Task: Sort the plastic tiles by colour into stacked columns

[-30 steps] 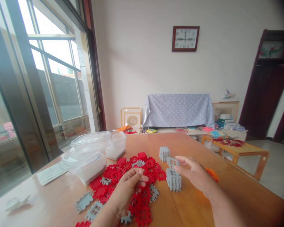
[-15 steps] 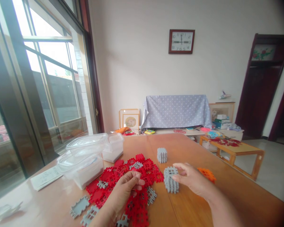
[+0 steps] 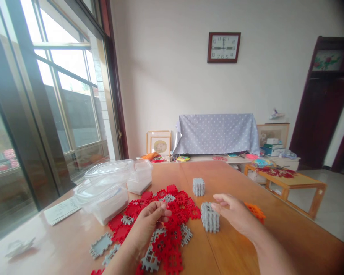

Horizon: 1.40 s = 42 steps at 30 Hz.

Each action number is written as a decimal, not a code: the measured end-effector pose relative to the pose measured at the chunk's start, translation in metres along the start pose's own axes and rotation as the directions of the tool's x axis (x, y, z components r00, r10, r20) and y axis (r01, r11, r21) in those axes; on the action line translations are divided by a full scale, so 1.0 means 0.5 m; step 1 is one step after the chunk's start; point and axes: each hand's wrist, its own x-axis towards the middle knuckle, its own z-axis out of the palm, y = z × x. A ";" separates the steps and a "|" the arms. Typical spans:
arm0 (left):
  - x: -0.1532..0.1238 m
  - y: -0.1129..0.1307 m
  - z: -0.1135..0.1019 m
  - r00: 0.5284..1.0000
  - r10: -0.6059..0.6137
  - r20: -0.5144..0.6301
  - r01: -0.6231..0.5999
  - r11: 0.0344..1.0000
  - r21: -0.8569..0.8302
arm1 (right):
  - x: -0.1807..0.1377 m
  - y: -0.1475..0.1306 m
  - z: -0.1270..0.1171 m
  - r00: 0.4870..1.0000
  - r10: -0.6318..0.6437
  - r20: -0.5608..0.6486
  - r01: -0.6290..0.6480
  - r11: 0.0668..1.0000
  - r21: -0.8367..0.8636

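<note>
Beside grey tiles (image 3: 210, 220), right fingers (image 3: 220, 197) gape; left fingers (image 3: 157, 206) meet; the clock (image 3: 224, 47) bears numerals.

On the table (image 3: 167, 173), the tile heap (image 3: 176, 219) lies between tubs (image 3: 109, 208) at left and two stacks (image 3: 210, 219) at right, one behind the other, the wall (image 3: 160, 76) beyond.

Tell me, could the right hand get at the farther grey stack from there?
Probably yes: the right hand looks unladen, and only tabletop shows between its fingertips and the farther grey stack; the nearer grey stack leaves that way free.
</note>
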 end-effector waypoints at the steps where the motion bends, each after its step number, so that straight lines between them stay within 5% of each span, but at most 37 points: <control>1: 0.002 0.003 -0.008 1.000 0.020 -0.016 -0.020 1.000 0.006 | 0.000 -0.011 0.001 0.999 -0.025 -0.030 0.025 1.000 0.001; 6: 0.017 0.014 -0.054 0.977 0.111 -0.184 -0.091 0.989 0.115 | -0.014 -0.062 0.029 0.983 -0.135 -0.129 0.135 0.991 -0.002; 11: 0.037 -0.009 -0.088 0.937 0.226 -0.266 -0.097 0.900 0.426 | -0.046 -0.094 0.098 0.962 -0.273 -0.013 0.273 0.962 -0.019; 14: 0.035 -0.023 -0.091 0.919 0.338 -0.203 -0.046 0.604 0.796 | -0.063 -0.105 0.139 0.934 -0.352 0.065 0.356 0.932 -0.073; 17: 0.021 -0.029 -0.085 0.940 0.336 -0.068 -0.030 0.278 0.960 | -0.074 -0.107 0.167 0.920 -0.361 0.153 0.377 0.921 -0.100; 21: 0.015 -0.036 -0.079 0.975 0.219 -0.027 0.000 0.122 0.993 | -0.077 -0.104 0.182 0.913 -0.345 0.215 0.374 0.921 -0.107; 42: 0.034 -0.056 -0.084 0.995 0.091 -0.049 0.035 0.147 0.988 | -0.084 -0.125 0.168 0.917 -0.311 0.251 0.342 0.936 -0.087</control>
